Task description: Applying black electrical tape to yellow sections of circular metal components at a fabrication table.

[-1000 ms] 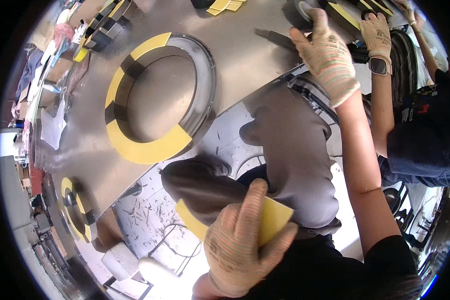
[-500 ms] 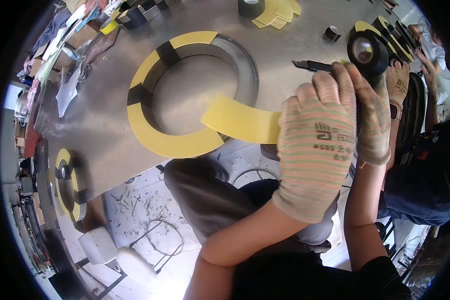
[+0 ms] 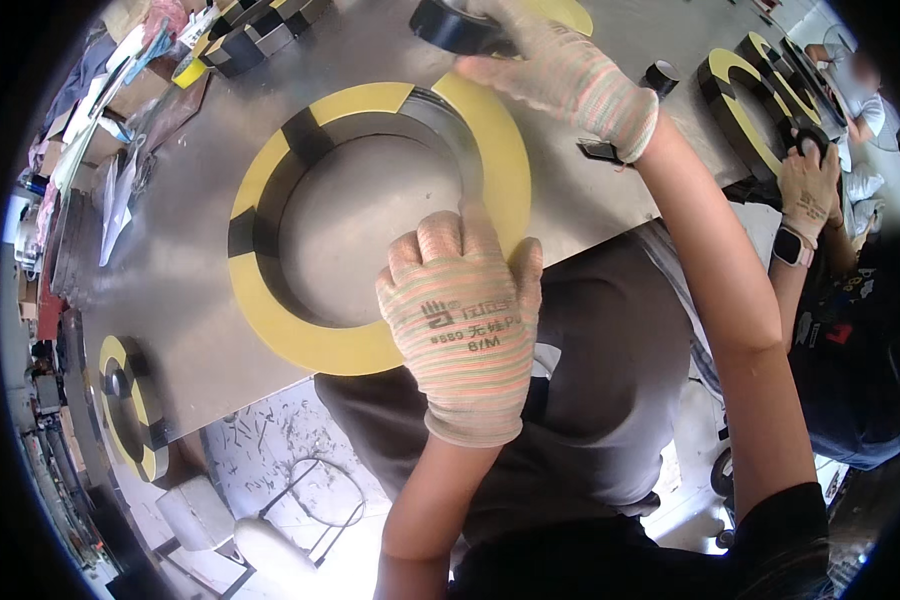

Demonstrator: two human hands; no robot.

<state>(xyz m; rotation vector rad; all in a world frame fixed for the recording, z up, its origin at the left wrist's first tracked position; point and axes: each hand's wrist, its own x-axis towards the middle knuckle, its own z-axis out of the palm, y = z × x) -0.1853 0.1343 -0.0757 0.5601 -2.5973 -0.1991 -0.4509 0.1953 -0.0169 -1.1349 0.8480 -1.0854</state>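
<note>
Yellow and black wrapping covers a large flat ring (image 3: pixel 300 330) lying on a grey metal desk (image 3: pixel 170 290), directly in front of the person. Both hands wear striped knit gloves. The left hand (image 3: pixel 462 320) lies palm down on the near right part of the ring, its fingers (image 3: pixel 440 245) held close together and pressed flat on the yellow band, pointing away from the body toward the ring's open middle. It grips nothing; it only presses down.

Farther up, the right hand (image 3: pixel 560 70) reaches across the far right edge of the ring, where the yellow band curves round. Its fingers curl around a black roll of tape (image 3: pixel 450 28) at the far edge of the view; how tightly they close cannot be told. The yellow band runs in an arc between the two hands, the left hand nearer the body.

Another wrapped ring (image 3: pixel 130 410) sits at the desk's near left edge. A second person's gloved hand (image 3: pixel 810 185) works on another ring at far right.
</note>
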